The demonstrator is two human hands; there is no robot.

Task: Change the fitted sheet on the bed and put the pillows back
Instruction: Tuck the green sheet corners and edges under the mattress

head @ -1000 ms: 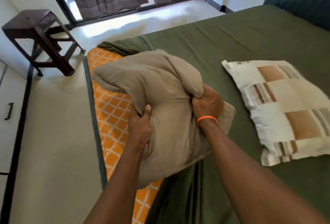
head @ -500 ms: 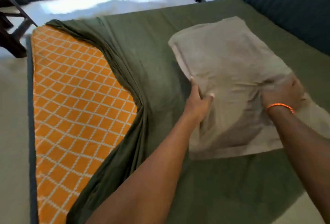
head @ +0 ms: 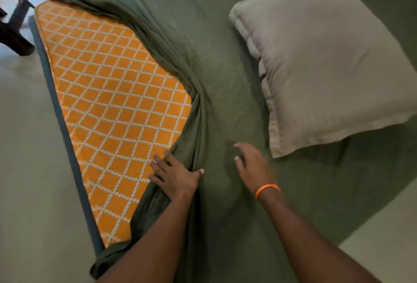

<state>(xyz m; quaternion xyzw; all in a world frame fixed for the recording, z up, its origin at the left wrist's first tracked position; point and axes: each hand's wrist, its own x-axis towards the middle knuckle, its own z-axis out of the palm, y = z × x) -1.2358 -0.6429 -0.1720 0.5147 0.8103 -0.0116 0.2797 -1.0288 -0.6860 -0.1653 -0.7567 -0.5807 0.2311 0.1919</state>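
With your left hand resting flat, fingers spread, on the bunched edge of the green sheet beside the bare orange mattress, and your right hand hovering, fingers loosely apart, near the grey pillow, you gather that edge and draw it to the mattress side.

dark stool top left | pale floor

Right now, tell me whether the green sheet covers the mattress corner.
Off: green sheet lies bunched, baring orange mattress at that corner.
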